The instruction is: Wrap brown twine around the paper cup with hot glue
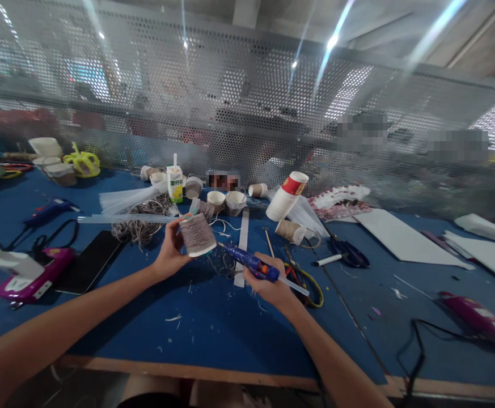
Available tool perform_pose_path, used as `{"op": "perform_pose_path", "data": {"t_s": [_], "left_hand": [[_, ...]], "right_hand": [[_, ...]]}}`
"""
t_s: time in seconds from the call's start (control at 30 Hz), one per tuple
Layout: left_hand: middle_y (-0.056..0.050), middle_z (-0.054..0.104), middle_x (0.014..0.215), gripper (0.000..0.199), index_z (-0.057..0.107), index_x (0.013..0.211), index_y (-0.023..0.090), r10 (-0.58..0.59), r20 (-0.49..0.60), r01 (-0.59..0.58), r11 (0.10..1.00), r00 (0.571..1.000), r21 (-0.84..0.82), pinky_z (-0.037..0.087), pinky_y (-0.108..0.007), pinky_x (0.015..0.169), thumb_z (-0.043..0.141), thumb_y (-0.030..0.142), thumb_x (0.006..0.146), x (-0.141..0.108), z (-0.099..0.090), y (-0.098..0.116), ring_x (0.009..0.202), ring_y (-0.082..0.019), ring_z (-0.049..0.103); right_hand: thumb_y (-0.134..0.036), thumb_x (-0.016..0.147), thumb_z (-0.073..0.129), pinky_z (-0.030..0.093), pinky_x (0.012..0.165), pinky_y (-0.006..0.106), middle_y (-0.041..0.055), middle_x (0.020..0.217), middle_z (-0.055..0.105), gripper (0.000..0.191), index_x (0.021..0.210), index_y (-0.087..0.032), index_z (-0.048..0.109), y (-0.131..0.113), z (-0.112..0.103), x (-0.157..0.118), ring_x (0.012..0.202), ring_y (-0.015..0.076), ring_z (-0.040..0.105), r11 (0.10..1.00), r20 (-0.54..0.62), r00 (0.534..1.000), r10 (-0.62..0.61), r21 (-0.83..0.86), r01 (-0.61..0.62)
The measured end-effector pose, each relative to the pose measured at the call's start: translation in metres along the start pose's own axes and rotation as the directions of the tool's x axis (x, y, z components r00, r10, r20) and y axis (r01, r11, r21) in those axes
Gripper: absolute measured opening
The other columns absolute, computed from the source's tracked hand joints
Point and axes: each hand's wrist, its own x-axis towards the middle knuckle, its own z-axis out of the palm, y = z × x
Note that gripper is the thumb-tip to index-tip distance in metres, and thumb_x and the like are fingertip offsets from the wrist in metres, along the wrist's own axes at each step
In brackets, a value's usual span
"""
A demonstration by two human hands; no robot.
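My left hand [172, 252] is closed around a paper cup wrapped in grey-brown cord [197, 235], tilted on its side above the table. In my right hand [269, 280] is a blue glue gun [251, 263], a clear glue stick coming out of its back end. Its nozzle points left, close to the cup's lower right edge; whether it touches I cannot tell. Behind the cup lies a tangle of grey cord [139, 224]. A white strip like a ruler [242, 241] lies behind the glue gun, partly covered by it.
A drink carton [174, 184], small cups [235, 201] and a stack of paper cups [282, 204] stand toward the back. Scissors [349, 252] lie to the right. On the left are another glue gun [47, 212], a black phone [89, 263] and a purple power strip [38, 275]. A perforated metal screen [264, 113] closes off the back.
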Motion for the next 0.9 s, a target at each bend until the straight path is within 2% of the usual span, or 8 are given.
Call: {"op": "perform_pose_path", "data": {"t_s": [0.13,0.3,0.47,0.57,0.77,0.9], "left_hand": [[-0.015,0.044,0.139,0.075,0.033,0.121,0.028,0.006,0.006,-0.006,1.000,1.000,0.001,0.047,-0.044,0.102,0.076,0.054,0.065,0.000,0.000,-0.002,0.129,-0.028,0.049],[-0.013,0.045,0.140,0.077,0.037,0.122,0.028,0.014,0.007,-0.013,0.999,1.000,-0.043,0.046,-0.042,0.104,0.082,0.046,0.062,0.000,-0.002,-0.008,0.129,-0.028,0.049],[-0.014,0.045,0.140,0.080,0.038,0.124,0.027,-0.010,0.004,0.010,0.999,1.000,-0.051,0.047,-0.044,0.103,0.084,0.040,0.060,-0.001,-0.003,-0.008,0.126,-0.029,0.052],[-0.014,0.045,0.139,0.081,0.038,0.126,0.026,-0.010,0.017,0.011,0.999,1.000,-0.031,0.047,-0.043,0.102,0.084,0.038,0.061,-0.001,-0.002,-0.006,0.125,-0.029,0.053],[-0.015,0.046,0.138,0.080,0.037,0.125,0.024,-0.039,0.027,0.038,0.999,0.999,0.027,0.048,-0.043,0.101,0.081,0.046,0.062,-0.001,-0.001,-0.004,0.123,-0.028,0.055],[-0.014,0.048,0.134,0.078,0.037,0.126,0.024,-0.027,0.027,0.025,0.999,0.999,0.041,0.050,-0.042,0.098,0.080,0.044,0.064,-0.001,-0.001,-0.003,0.119,-0.027,0.058]], "right_hand": [[-0.021,0.074,0.052,0.034,0.047,0.025,-0.0034,0.043,0.044,0.027,0.053,-0.024,0.035,-0.001,0.000,-0.001,0.043,0.0135,0.048,0.999,0.037,0.999,0.038,0.013,-0.039],[-0.023,0.074,0.052,0.034,0.047,0.025,-0.0032,0.044,0.046,0.026,0.054,-0.023,0.036,-0.003,-0.001,-0.003,0.042,0.0131,0.046,0.999,0.033,0.998,0.048,-0.001,-0.048],[-0.023,0.071,0.051,0.030,0.046,0.024,-0.0040,0.046,0.041,0.026,0.052,-0.023,0.033,-0.005,-0.001,-0.003,0.041,0.0107,0.042,0.998,0.001,1.000,-0.002,-0.062,0.002],[-0.023,0.070,0.051,0.029,0.046,0.023,-0.0044,0.047,0.042,0.025,0.052,-0.022,0.033,-0.005,0.001,-0.004,0.041,0.0096,0.042,0.996,0.029,0.999,-0.026,-0.082,0.028],[-0.022,0.070,0.050,0.027,0.046,0.022,-0.0045,0.048,0.041,0.024,0.054,-0.022,0.033,-0.009,0.007,-0.006,0.043,0.0086,0.042,0.994,0.050,0.996,-0.076,-0.074,0.080],[-0.022,0.070,0.050,0.027,0.047,0.022,-0.0047,0.048,0.040,0.024,0.054,-0.022,0.032,-0.012,0.008,-0.006,0.044,0.0083,0.040,0.994,0.054,0.995,-0.085,-0.061,0.088]]}}
